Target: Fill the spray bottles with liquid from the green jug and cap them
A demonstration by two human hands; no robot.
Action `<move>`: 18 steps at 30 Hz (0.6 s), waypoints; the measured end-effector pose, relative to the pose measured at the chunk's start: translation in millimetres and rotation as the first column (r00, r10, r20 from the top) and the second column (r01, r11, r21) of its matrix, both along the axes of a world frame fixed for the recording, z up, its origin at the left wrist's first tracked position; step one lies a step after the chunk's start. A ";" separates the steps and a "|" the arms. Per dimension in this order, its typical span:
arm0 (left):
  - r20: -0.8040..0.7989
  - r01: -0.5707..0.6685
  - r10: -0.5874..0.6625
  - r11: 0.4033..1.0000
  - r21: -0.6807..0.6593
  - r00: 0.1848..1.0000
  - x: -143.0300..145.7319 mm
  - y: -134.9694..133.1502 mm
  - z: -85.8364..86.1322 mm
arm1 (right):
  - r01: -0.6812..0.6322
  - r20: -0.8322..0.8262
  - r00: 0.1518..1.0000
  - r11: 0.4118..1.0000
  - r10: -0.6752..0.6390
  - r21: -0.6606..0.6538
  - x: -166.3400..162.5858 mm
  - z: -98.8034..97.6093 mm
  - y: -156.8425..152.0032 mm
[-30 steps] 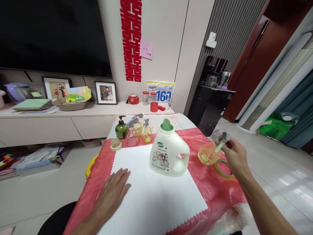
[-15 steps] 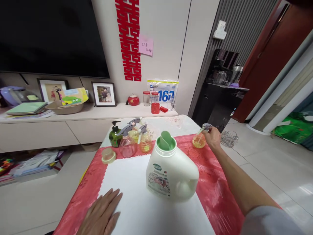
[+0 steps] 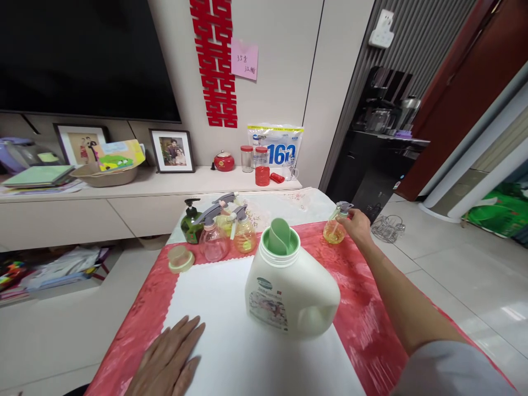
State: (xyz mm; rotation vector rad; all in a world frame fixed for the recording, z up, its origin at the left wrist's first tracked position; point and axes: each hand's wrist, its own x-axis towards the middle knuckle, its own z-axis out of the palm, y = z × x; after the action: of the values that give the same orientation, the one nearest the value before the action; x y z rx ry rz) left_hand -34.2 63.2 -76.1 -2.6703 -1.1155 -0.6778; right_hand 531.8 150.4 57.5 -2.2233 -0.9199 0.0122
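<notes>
My right hand [image 3: 358,225] reaches to the table's far right edge, its fingers closed on the grey sprayer head of a small clear spray bottle [image 3: 335,231] with yellow liquid, which stands on the red tablecloth [image 3: 367,319]. My left hand [image 3: 171,363] lies flat and open on the white sheet [image 3: 231,335] at the near left. A white detergent jug [image 3: 289,286] with an open green spout stands on the sheet between the hands. Its beige cap [image 3: 180,258] lies at the sheet's far left corner.
A dark green pump bottle [image 3: 190,223] and several small spray bottles [image 3: 225,231] stand grouped at the table's far side. Behind runs a low cabinet [image 3: 124,203] with photo frames, jars and a basket. A black appliance stand [image 3: 371,159] is at the right.
My right hand carried the small spray bottle from the near right to the table's far right edge and set it down there. My left hand stayed flat.
</notes>
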 end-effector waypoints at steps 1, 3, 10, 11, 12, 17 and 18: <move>0.012 0.001 -0.001 1.000 -0.001 1.000 0.0 0.1 -1.2 | -0.008 -0.014 1.000 0.999 0.008 0.032 -1.6 1.7 -6.1; 0.042 -0.005 0.006 1.000 -0.008 0.999 0.8 0.3 -4.7 | -0.022 -0.057 0.998 0.994 0.028 0.105 -10.6 5.5 -22.4; 0.071 -0.064 0.073 0.990 -0.123 0.995 12.4 -5.5 -0.4 | -0.208 -0.253 0.912 0.894 0.324 0.396 -100.6 15.8 -115.8; 0.066 -0.069 0.080 0.986 -0.155 0.995 13.6 -6.2 2.0 | -0.242 -0.301 0.873 0.876 0.384 0.417 -112.5 13.5 -129.2; 0.065 -0.075 0.088 0.979 -0.188 0.994 14.3 -6.7 4.2 | -0.253 -0.341 0.844 0.868 0.414 0.427 -122.3 9.7 -140.7; 0.146 -0.054 0.111 0.936 -0.349 0.983 12.6 -7.7 13.6 | -0.327 -0.473 0.671 0.800 0.571 0.503 -144.2 -15.2 -161.8; 0.159 -0.041 0.110 0.922 -0.384 0.981 12.3 -7.3 15.9 | -0.342 -0.486 0.644 0.791 0.590 0.507 -145.9 -17.2 -160.9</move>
State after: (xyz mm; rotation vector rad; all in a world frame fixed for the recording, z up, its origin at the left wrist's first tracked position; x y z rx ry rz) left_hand -21.9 55.9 -60.1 -2.9039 -1.5317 -0.7682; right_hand 386.0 -10.5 40.3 -1.3967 -0.9865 0.7330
